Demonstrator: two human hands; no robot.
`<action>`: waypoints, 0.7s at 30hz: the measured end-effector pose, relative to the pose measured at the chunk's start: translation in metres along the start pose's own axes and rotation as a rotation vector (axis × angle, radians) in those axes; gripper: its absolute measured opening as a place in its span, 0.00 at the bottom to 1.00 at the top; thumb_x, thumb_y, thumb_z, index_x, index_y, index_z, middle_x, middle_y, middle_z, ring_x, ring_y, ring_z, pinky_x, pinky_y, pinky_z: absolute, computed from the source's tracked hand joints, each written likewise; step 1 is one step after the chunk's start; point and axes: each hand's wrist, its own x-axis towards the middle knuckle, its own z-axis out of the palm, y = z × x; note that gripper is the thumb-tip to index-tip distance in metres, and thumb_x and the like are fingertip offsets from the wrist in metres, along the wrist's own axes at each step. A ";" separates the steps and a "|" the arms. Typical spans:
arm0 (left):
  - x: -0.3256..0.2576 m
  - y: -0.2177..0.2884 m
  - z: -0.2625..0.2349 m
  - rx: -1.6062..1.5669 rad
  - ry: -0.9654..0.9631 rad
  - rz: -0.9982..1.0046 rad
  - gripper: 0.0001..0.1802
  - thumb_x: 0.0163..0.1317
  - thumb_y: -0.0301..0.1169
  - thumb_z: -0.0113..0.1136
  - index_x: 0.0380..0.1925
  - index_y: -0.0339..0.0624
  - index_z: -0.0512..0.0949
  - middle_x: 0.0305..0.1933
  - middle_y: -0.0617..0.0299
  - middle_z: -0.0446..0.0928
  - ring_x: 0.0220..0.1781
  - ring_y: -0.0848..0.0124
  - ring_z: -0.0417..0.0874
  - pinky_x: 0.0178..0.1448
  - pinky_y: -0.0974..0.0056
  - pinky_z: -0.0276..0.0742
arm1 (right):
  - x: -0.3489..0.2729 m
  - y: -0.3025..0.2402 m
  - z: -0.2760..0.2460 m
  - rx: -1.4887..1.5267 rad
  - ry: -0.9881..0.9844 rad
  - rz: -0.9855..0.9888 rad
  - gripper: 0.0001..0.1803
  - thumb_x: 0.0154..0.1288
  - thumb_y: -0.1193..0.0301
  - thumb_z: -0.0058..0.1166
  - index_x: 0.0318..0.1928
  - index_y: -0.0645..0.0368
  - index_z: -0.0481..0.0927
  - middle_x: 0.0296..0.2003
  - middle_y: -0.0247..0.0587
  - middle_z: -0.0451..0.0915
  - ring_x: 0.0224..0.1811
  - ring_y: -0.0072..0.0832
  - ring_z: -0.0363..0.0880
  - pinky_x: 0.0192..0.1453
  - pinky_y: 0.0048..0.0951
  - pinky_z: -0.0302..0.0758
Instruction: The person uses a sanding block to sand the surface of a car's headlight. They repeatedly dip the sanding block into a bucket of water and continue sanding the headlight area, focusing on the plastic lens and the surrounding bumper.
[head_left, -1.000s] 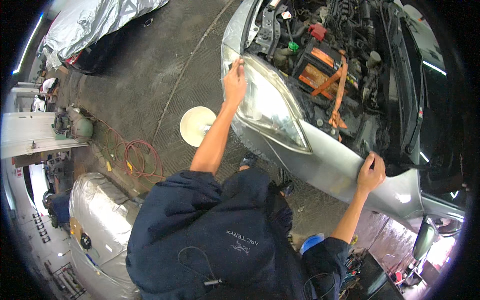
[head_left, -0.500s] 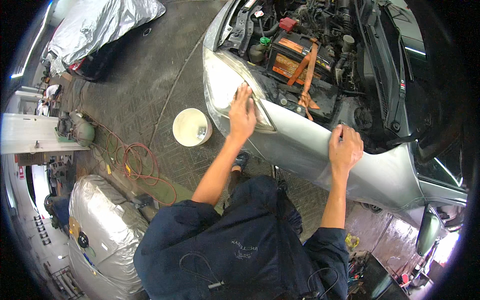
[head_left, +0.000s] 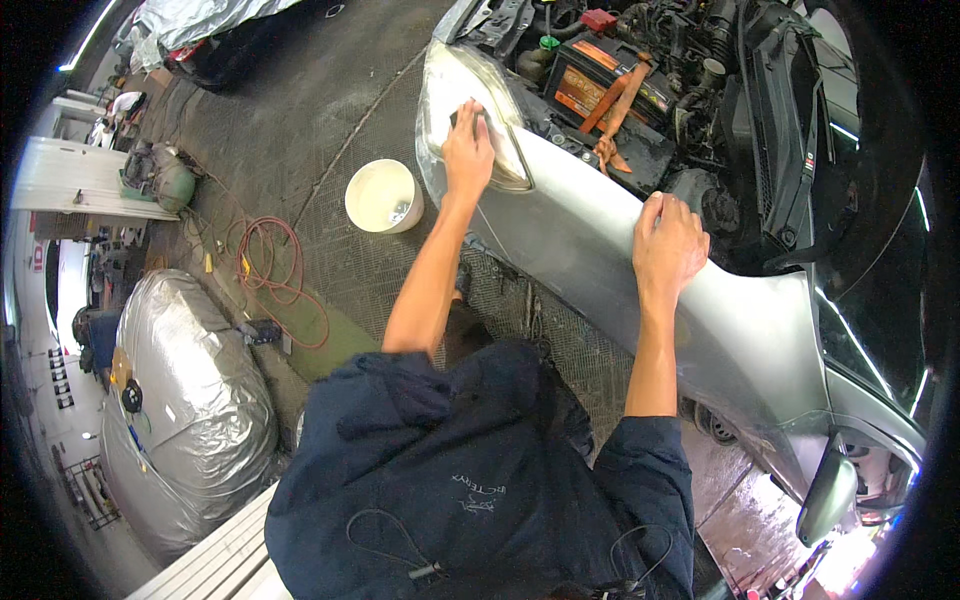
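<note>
My left hand lies on the headlight of a silver car, fingers together and pressed down. A small dark edge shows beside the fingertips; what it belongs to is too hidden to name. The headlight lens looks cloudy and whitish. My right hand leans on the top edge of the silver fender, its fingers bent over the rim beside the engine bay. Both forearms reach forward from dark blue sleeves.
Beside the bumper, a white bucket stands on the floor. The engine bay holds a battery with an orange strap. Left are a coiled red hose, a green compressor and a silver-covered car. A side mirror juts out right.
My left hand has slid forward and a little left over the headlight. The right hand stays on the fender edge. The whole view has shifted and turned slightly.
</note>
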 end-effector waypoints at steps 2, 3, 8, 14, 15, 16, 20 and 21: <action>-0.036 0.002 0.002 -0.087 -0.006 -0.037 0.21 0.76 0.25 0.50 0.67 0.37 0.75 0.72 0.41 0.74 0.72 0.40 0.73 0.75 0.47 0.70 | -0.006 -0.002 0.000 0.006 -0.006 0.018 0.16 0.75 0.61 0.51 0.33 0.55 0.86 0.34 0.39 0.87 0.39 0.40 0.84 0.44 0.45 0.75; -0.057 0.026 0.009 -0.154 -0.021 -0.047 0.21 0.76 0.25 0.50 0.67 0.37 0.75 0.72 0.41 0.74 0.73 0.41 0.73 0.76 0.48 0.69 | -0.004 0.002 0.001 -0.012 -0.002 0.042 0.16 0.75 0.61 0.51 0.33 0.55 0.86 0.34 0.39 0.87 0.39 0.40 0.84 0.44 0.45 0.75; -0.089 0.019 0.007 -0.045 -0.014 0.103 0.20 0.79 0.31 0.49 0.66 0.40 0.77 0.66 0.45 0.80 0.71 0.49 0.78 0.72 0.53 0.73 | -0.001 0.000 0.000 -0.012 -0.045 0.037 0.17 0.75 0.61 0.49 0.34 0.55 0.86 0.35 0.41 0.88 0.41 0.41 0.85 0.47 0.46 0.76; -0.002 0.001 -0.033 -0.158 0.298 -0.040 0.19 0.80 0.36 0.51 0.61 0.36 0.80 0.54 0.44 0.86 0.51 0.55 0.88 0.57 0.60 0.80 | 0.003 0.001 0.000 -0.030 -0.033 0.026 0.18 0.76 0.61 0.47 0.34 0.56 0.85 0.36 0.42 0.88 0.41 0.41 0.86 0.48 0.46 0.77; -0.006 0.004 -0.032 -0.123 0.231 0.005 0.19 0.79 0.35 0.52 0.61 0.35 0.80 0.56 0.44 0.85 0.55 0.53 0.87 0.60 0.58 0.79 | 0.001 0.001 0.001 -0.022 -0.033 0.013 0.18 0.76 0.61 0.47 0.33 0.56 0.85 0.36 0.42 0.88 0.41 0.41 0.86 0.48 0.46 0.77; -0.011 0.010 -0.027 -0.088 0.165 0.049 0.19 0.79 0.34 0.52 0.61 0.34 0.80 0.58 0.43 0.84 0.59 0.51 0.86 0.63 0.56 0.79 | 0.000 0.001 0.002 -0.016 -0.011 0.009 0.18 0.76 0.61 0.48 0.33 0.56 0.85 0.35 0.41 0.88 0.40 0.41 0.86 0.48 0.46 0.77; -0.057 0.006 0.007 -0.096 -0.040 0.026 0.22 0.77 0.36 0.57 0.64 0.36 0.78 0.70 0.43 0.76 0.75 0.48 0.74 0.76 0.49 0.67 | -0.005 0.002 0.004 0.034 0.019 -0.001 0.17 0.75 0.61 0.49 0.31 0.55 0.85 0.34 0.40 0.88 0.39 0.40 0.86 0.46 0.45 0.76; -0.076 0.016 0.012 -0.135 -0.045 0.001 0.22 0.77 0.36 0.56 0.65 0.37 0.78 0.72 0.43 0.74 0.77 0.48 0.71 0.78 0.47 0.64 | -0.006 0.005 0.004 0.016 0.027 0.008 0.17 0.74 0.61 0.49 0.31 0.55 0.85 0.34 0.40 0.88 0.39 0.40 0.86 0.46 0.45 0.76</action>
